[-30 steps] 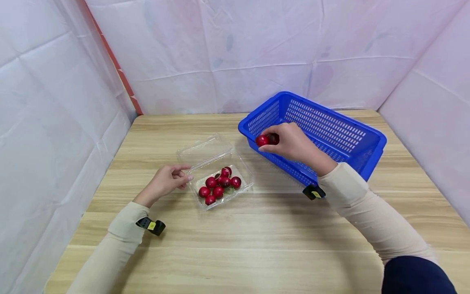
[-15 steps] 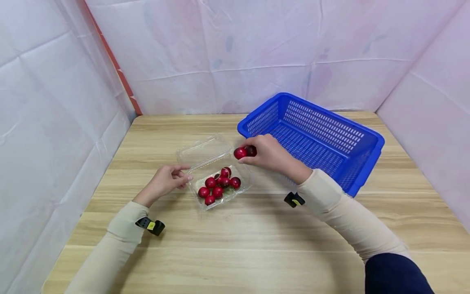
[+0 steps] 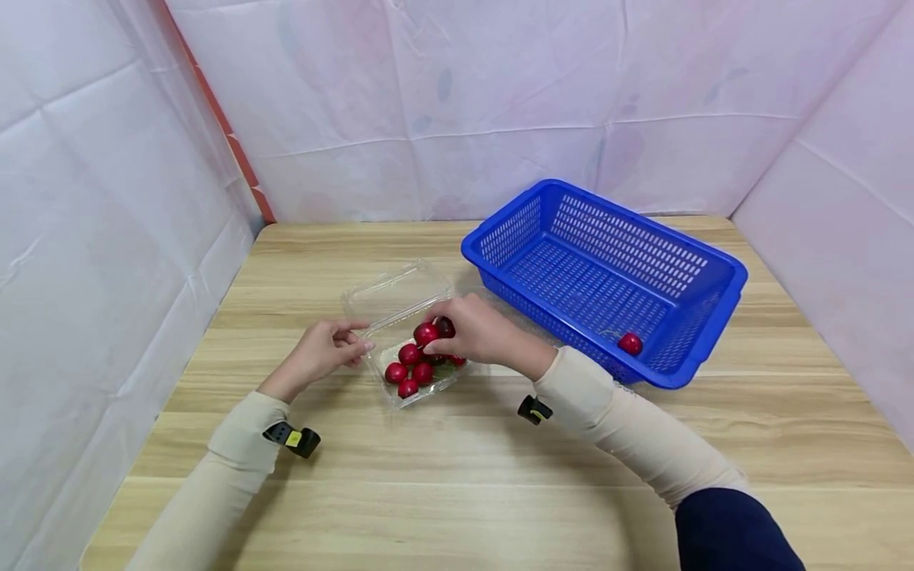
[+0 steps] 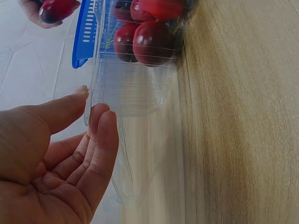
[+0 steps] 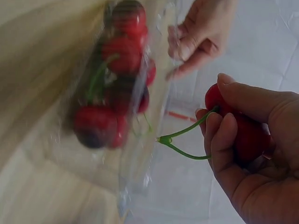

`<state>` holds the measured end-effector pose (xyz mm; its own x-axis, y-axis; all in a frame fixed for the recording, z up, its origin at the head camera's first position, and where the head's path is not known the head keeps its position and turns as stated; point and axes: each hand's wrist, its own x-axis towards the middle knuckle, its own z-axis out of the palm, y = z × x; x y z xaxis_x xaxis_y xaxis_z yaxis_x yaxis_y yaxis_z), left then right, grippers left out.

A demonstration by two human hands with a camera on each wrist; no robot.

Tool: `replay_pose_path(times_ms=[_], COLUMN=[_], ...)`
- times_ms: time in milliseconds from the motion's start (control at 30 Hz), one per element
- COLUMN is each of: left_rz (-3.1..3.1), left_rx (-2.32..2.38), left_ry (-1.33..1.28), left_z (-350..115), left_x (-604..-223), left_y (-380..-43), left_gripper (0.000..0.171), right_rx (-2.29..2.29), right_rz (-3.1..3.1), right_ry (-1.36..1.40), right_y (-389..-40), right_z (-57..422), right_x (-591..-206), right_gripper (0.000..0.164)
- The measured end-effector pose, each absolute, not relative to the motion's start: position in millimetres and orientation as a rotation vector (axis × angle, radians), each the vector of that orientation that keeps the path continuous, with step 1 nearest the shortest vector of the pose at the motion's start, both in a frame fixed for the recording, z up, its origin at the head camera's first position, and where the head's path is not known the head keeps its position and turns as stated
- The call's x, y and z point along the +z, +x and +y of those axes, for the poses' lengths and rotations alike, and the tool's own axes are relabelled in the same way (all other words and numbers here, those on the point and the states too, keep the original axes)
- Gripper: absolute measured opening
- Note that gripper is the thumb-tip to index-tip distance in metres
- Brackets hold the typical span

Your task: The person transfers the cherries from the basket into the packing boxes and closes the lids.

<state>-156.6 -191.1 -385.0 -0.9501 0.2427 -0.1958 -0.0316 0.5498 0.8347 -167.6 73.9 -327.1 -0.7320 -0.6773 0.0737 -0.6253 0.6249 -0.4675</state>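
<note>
A clear plastic clamshell box [image 3: 428,388], lid folded back, holds several red cherries [image 3: 408,354]. At its left edge my left hand [image 3: 323,354] pinches the rim between thumb and fingers; the rim passes between them in the left wrist view. Above the box's right part, my right hand [image 3: 480,333] grips a pair of cherries [image 3: 426,333], one bright red, one darker. In the right wrist view a green forked stem [image 5: 168,139] joins this pair and pokes out past the fingertips. The right hand hides some of the boxed cherries in the head view.
A blue perforated plastic basket [image 3: 493,274] stands behind and to the right of the box. Inside it, near the front right, lies a red cherry [image 3: 630,343]. White cloth walls [image 3: 500,103] enclose the wooden table [image 3: 400,492] at the back and sides.
My right hand has moved left and toward me, from over the basket to over the box, still holding the cherry pair. The basket cherry has come into view. My left hand has stayed put.
</note>
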Motion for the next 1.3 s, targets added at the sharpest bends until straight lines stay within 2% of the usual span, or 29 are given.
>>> replay_pose_path(times_ms=[433,833,1133,1300], left_rz=[2.505,2.509,2.511,2.507], left_rx=[1.370,1.384,1.379,1.371], left_ry=[0.199,0.207,0.216,0.220], left_z=[-193,-193,-194,-194], left_x=[-387,-387,-386,-386], left_y=[-158,-156,-156,-157], left_gripper=[0.047,0.047,0.048,0.049], right_rx=[-0.551,-0.545,-0.676,-0.816], right_rz=[2.531,2.485,2.557,2.582], right_ry=[-1.257,-1.312,-1.280,-1.230], right_y=[-161,-163,-162,-164], right_z=[51,49,48,52], right_x=[-346,-351,-346,-346], right_gripper=[0.023,0.024,0.029,0.025])
